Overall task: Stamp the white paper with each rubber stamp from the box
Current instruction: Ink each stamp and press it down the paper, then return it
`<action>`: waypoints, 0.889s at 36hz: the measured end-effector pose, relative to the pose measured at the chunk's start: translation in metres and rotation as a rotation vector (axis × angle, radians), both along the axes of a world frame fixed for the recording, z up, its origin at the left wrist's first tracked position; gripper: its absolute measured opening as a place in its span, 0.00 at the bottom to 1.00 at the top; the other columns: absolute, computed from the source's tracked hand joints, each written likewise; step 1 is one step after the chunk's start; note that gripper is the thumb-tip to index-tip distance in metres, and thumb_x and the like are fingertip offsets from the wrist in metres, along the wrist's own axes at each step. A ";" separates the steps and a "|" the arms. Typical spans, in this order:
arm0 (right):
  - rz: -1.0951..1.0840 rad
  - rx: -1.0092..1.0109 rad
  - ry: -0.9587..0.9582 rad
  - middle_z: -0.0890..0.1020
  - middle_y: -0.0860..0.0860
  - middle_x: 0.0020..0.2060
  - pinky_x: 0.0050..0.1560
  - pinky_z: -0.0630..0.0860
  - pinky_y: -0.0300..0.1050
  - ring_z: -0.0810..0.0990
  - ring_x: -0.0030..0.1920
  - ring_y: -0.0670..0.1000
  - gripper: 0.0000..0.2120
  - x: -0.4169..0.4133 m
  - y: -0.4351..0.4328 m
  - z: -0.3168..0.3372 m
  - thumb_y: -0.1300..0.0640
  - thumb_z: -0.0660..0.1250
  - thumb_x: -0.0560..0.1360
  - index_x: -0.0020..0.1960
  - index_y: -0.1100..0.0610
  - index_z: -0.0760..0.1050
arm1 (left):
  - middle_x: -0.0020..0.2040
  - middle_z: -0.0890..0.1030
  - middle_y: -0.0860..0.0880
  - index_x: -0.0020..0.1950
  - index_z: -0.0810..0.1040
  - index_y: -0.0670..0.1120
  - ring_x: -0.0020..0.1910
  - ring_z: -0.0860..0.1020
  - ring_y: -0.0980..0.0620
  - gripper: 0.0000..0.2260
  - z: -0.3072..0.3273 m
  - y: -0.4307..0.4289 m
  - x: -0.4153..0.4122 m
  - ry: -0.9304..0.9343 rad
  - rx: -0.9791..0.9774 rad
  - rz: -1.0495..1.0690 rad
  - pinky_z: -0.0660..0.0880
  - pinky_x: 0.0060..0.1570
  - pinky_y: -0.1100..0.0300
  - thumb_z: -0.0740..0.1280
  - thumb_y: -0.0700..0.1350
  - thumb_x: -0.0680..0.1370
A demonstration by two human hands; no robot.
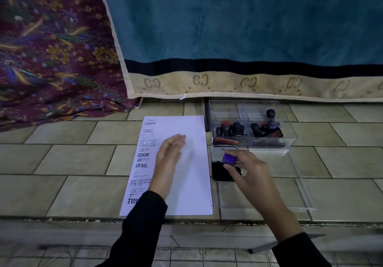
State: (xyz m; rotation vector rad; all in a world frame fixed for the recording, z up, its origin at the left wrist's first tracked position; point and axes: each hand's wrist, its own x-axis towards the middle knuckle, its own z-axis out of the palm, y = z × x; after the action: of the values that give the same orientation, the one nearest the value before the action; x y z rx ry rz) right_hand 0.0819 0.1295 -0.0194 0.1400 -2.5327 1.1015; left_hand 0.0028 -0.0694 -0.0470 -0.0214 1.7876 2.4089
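Observation:
A white paper [186, 175] lies on the tiled floor, with several black stamp prints down its left side. My left hand [169, 158] rests flat on the paper, fingers together and holding nothing. My right hand [246, 169] grips a stamp with a purple handle [229, 158] and holds it over the open black ink pad [220, 175], just right of the paper. Behind the pad stands a clear plastic box [269, 142] with several rubber stamps in it, their handles black, orange and blue.
The box's clear lid [300, 194] lies flat on the floor to the right of the ink pad. A teal and beige blanket [248, 38] hangs behind the box. Patterned purple cloth [51, 59] is heaped at the far left. A floor step edge [62, 219] runs in front of me.

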 end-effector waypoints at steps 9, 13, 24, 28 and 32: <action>0.220 -0.128 -0.105 0.80 0.45 0.50 0.51 0.77 0.35 0.80 0.46 0.40 0.15 0.004 -0.072 0.000 0.55 0.72 0.72 0.58 0.54 0.76 | 0.55 0.83 0.57 0.54 0.79 0.58 0.52 0.81 0.59 0.07 0.004 -0.099 -0.018 0.241 -0.309 0.212 0.76 0.45 0.68 0.65 0.48 0.78; 0.333 -0.056 -0.148 0.80 0.49 0.54 0.52 0.74 0.31 0.80 0.49 0.44 0.16 0.003 -0.102 -0.006 0.54 0.69 0.74 0.61 0.55 0.75 | 0.66 0.77 0.49 0.63 0.78 0.49 0.66 0.73 0.49 0.12 -0.023 -0.132 -0.030 0.478 -1.029 0.087 0.70 0.65 0.50 0.64 0.42 0.80; 0.450 0.010 -0.207 0.78 0.50 0.55 0.53 0.77 0.48 0.79 0.51 0.50 0.15 -0.003 -0.138 -0.011 0.53 0.66 0.76 0.62 0.55 0.73 | 0.72 0.70 0.54 0.67 0.73 0.55 0.74 0.63 0.55 0.14 -0.044 -0.129 -0.029 0.456 -1.315 0.030 0.51 0.74 0.46 0.60 0.51 0.81; 0.450 0.022 -0.210 0.78 0.50 0.55 0.52 0.76 0.45 0.80 0.50 0.51 0.15 -0.003 -0.140 -0.013 0.53 0.66 0.76 0.62 0.55 0.73 | 0.72 0.70 0.54 0.66 0.73 0.55 0.74 0.63 0.54 0.14 -0.046 -0.129 -0.030 0.459 -1.322 0.028 0.52 0.73 0.45 0.62 0.49 0.81; 0.456 0.031 -0.200 0.78 0.51 0.54 0.51 0.75 0.42 0.79 0.49 0.51 0.15 -0.002 -0.141 -0.014 0.54 0.66 0.76 0.62 0.56 0.73 | 0.72 0.70 0.55 0.66 0.73 0.55 0.74 0.63 0.54 0.13 -0.047 -0.130 -0.031 0.466 -1.312 0.026 0.53 0.73 0.45 0.61 0.49 0.81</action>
State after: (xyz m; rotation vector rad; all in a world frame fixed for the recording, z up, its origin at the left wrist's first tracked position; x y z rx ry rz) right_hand 0.0797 -0.0117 -0.0338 0.6752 -2.7752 1.2932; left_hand -0.0281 -0.1989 -0.0937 0.3877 3.1798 0.8584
